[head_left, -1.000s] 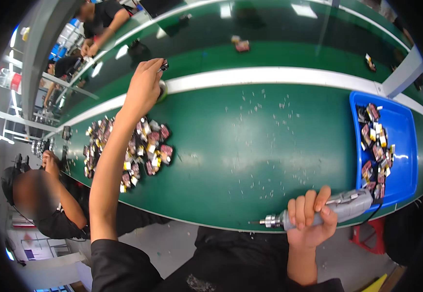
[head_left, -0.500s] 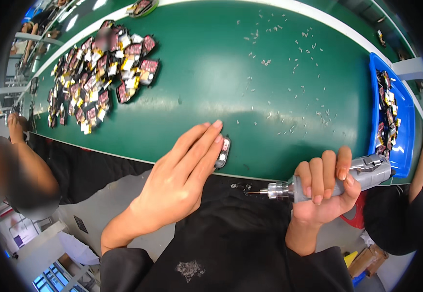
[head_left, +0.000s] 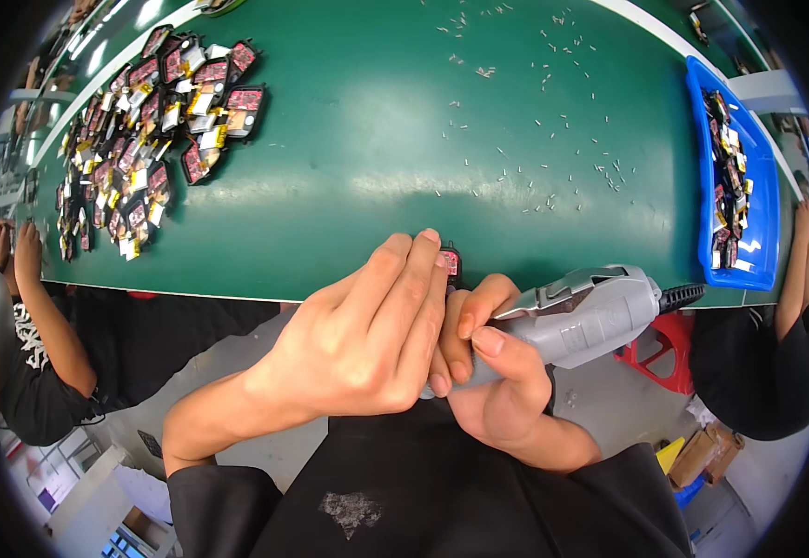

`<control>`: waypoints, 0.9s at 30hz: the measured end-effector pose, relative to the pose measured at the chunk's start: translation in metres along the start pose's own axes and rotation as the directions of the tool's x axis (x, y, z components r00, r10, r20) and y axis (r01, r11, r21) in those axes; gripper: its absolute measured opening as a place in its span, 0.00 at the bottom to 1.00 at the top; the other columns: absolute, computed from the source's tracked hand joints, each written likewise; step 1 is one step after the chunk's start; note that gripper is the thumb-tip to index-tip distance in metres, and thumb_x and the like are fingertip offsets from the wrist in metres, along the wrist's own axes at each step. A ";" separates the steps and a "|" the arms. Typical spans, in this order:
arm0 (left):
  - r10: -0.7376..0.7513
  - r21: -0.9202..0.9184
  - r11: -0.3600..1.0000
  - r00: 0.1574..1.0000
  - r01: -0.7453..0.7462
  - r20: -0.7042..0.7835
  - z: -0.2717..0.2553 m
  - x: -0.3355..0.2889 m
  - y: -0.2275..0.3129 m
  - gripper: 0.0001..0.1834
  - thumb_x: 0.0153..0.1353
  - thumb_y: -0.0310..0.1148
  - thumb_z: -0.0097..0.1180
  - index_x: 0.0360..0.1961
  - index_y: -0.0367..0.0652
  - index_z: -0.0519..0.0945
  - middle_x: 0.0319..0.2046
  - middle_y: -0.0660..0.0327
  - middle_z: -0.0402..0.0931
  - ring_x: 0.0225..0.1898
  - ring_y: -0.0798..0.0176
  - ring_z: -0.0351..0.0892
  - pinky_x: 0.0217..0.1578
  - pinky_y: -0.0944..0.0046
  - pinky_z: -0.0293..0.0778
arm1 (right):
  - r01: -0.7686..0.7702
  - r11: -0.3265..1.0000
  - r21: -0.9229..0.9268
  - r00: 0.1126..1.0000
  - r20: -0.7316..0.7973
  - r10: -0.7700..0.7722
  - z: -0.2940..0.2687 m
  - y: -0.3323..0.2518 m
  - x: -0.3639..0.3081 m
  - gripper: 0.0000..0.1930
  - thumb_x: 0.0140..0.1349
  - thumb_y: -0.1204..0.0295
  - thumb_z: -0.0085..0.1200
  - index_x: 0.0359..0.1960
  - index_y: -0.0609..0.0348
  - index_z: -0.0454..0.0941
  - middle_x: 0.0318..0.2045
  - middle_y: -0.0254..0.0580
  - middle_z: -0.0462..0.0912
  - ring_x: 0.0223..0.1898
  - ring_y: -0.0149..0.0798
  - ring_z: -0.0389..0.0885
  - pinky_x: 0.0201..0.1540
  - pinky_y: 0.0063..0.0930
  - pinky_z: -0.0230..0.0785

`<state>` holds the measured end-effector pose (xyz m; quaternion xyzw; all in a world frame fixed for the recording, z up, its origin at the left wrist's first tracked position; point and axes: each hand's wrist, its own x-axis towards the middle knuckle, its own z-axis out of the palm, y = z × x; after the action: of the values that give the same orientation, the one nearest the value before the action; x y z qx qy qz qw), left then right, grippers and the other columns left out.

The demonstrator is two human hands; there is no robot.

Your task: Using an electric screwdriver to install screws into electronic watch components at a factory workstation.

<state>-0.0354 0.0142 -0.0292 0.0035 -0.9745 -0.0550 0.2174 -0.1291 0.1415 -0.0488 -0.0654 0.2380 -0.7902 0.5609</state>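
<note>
My left hand [head_left: 358, 330] bends over the table's near edge, its fingers pressed together on a small black electronic device [head_left: 452, 264]. Only the device's far end, with a red circuit board, shows past the fingertips. A grey electric screwdriver [head_left: 590, 316] lies in my right hand [head_left: 507, 386], whose fingers wrap round its front part. The screwdriver points left, and its tip is hidden behind my left hand. Both hands are close together, fingers touching or nearly so.
A heap of similar open devices [head_left: 144, 149] with red boards and silver batteries covers the green table's [head_left: 349, 167] left side. Small pale pins [head_left: 553, 121] are scattered mid-right. A blue bin [head_left: 760, 209] on the right holds more devices. People sit on both sides; a red stool [head_left: 660, 353] stands below.
My right hand has brought the screwdriver leftward to my left hand, and its bit has gone out of sight. The device's red board now shows. The whole view has shifted slightly.
</note>
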 end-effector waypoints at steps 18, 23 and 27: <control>-0.147 -0.069 0.985 0.983 0.155 0.114 -0.002 -0.009 0.018 0.20 0.42 0.23 0.61 0.37 0.18 0.77 0.41 0.38 0.77 0.41 0.44 0.80 0.38 0.57 0.81 | 0.191 0.945 -0.265 0.969 0.202 -0.139 0.020 -0.085 0.026 0.07 0.62 0.69 0.49 0.30 0.54 0.64 0.16 0.32 0.67 0.13 0.28 0.66 0.23 0.24 0.59; -0.116 0.017 0.993 0.993 0.116 0.022 0.006 -0.010 0.017 0.21 0.39 0.22 0.59 0.37 0.18 0.77 0.41 0.38 0.77 0.42 0.43 0.80 0.38 0.57 0.81 | 0.267 0.915 -0.303 0.942 0.282 -0.182 0.024 -0.097 0.054 0.07 0.62 0.68 0.48 0.31 0.55 0.64 0.17 0.32 0.65 0.15 0.27 0.65 0.25 0.23 0.57; -0.148 0.004 0.989 0.989 0.148 0.004 0.009 -0.010 0.019 0.21 0.37 0.22 0.58 0.35 0.18 0.77 0.40 0.39 0.77 0.41 0.43 0.80 0.38 0.57 0.82 | 0.228 0.910 -0.346 0.950 0.283 -0.130 0.021 -0.095 0.065 0.07 0.62 0.68 0.48 0.31 0.54 0.64 0.18 0.32 0.65 0.16 0.27 0.65 0.26 0.23 0.56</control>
<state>-0.0296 0.0339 -0.0394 0.0759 -0.9722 -0.0691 0.2105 -0.2259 0.1004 0.0013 -0.2935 0.3036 -0.7637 0.4883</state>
